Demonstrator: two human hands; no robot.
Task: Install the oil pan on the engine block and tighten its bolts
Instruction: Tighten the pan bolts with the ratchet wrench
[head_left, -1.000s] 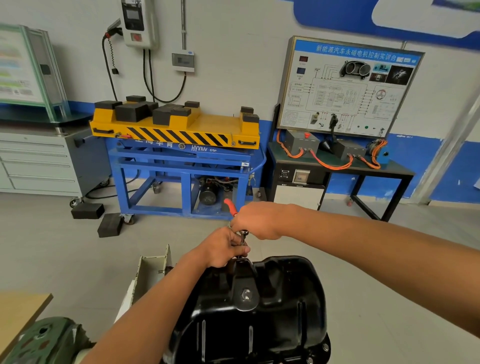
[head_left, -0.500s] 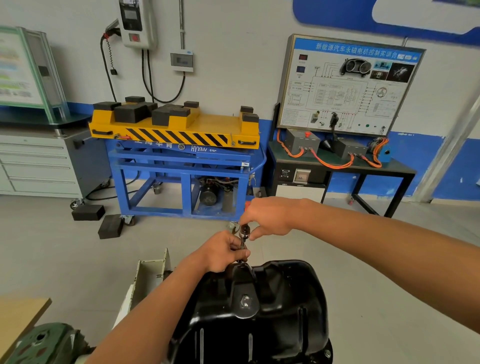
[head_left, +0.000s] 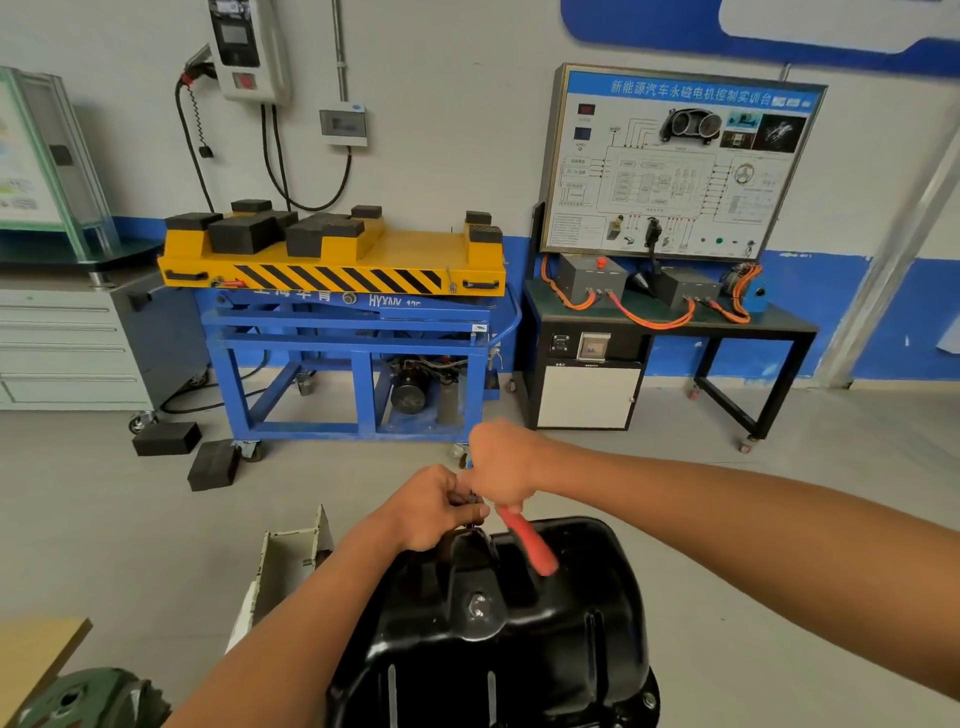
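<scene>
Two bare hands meet at the far edge of the black oil pan (head_left: 519, 654). The pan sits low and near, in the middle of the view, with its shiny humped side up. The right hand (head_left: 501, 462) is closed tight round a tool (head_left: 527, 543) with a red handle. The handle sticks out toward the near right, over the pan. The left hand (head_left: 436, 506) touches the right one. Its fingers are curled round the small metal end of the same tool, right at the pan's far rim. A silver bolt (head_left: 478, 605) shows on the pan's hump.

Just left of the pan stands a white box (head_left: 291, 561). Far off by the wall is a blue cart (head_left: 343, 332) with a yellow top. To its right is a black table (head_left: 779, 332) with orange cables. Two black blocks (head_left: 166, 438) lie on the floor, left of the cart.
</scene>
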